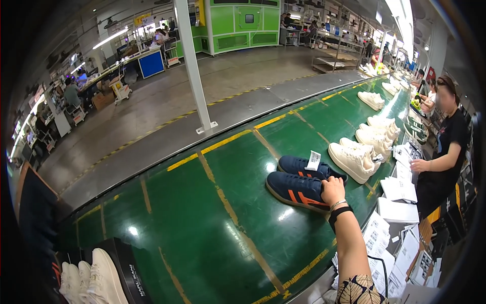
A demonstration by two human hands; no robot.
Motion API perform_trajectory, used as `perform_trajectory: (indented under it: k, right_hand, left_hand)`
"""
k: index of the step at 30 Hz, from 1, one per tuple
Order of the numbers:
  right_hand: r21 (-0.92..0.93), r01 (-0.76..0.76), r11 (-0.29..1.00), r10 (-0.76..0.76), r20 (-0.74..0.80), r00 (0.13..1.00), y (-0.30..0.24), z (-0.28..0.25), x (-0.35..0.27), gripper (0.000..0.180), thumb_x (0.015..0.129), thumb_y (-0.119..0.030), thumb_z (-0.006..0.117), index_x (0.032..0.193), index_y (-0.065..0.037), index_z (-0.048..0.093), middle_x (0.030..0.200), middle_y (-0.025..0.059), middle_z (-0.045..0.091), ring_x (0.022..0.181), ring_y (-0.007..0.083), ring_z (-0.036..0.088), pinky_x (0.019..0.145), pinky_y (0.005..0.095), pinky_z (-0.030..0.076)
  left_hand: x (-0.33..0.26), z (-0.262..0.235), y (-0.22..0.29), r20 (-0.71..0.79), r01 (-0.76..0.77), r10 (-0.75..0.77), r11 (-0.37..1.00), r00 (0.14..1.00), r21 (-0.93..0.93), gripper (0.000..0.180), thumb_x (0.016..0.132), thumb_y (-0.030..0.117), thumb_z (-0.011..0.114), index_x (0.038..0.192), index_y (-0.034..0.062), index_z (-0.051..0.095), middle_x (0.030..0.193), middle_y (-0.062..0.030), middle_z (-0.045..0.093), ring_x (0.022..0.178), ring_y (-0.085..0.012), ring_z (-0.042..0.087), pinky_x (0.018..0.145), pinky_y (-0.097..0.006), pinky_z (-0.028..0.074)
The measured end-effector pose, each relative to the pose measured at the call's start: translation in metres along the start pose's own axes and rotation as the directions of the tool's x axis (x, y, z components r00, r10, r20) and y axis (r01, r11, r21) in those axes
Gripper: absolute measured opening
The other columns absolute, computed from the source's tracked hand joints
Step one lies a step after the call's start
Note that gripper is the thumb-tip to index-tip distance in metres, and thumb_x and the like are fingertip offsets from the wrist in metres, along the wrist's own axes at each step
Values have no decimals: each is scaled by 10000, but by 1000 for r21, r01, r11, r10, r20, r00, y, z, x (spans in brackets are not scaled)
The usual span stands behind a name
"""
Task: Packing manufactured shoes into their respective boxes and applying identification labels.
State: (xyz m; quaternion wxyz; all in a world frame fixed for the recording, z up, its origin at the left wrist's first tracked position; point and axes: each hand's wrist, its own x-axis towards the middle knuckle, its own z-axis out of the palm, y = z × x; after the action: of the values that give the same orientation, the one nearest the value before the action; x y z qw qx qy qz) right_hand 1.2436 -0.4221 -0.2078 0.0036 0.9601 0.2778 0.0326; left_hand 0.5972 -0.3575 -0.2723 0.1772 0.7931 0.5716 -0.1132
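Observation:
My right hand (333,191) is closed on the heel collar of a navy sneaker (289,188) with orange side stripes and a gum-coloured sole. Close behind that shoe lies a second navy sneaker (289,163), its toe also pointing left. A white paper tag (313,160) stands up from this far shoe. Both shoes are on the green conveyor belt (192,223). My fingertips are partly hidden by the shoe's opening. A bracelet and a dark band circle my right wrist. My left hand is out of the picture.
Cream sneakers (353,159) line the belt beyond the navy pair. More cream shoes (104,278) sit by a black shoebox (132,273) at lower left. Paper stacks (397,210) lie along the right edge, near a co-worker (448,142). A white post (192,66) stands beyond the belt.

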Motion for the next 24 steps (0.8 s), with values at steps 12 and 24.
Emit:
perform_trajectory:
  k: [12,24]
  right_hand:
    - [59,-45,997,66,-411,909,-34,-5,-92,195,664,-91,574,820,-131,684,876,69,553,886,264,515,764,376,420]
    - [893,-26,450,-193,125,973,-153,-10,-274,338,729,-5,434,1015,52,604,894,102,645,765,179,590,715,285,456]
  left_hand:
    - [-48,-17,-47,-142,-49,59,996,988,75,603,854,505,457,848,-76,618,746,-240,613,684,-366,585,609,-414,439]
    - [-201,-51,-102,145,610,-599,723,787,-325,631,766,585,460,735,-12,661,744,-235,632,745,-363,636,709,-446,462]
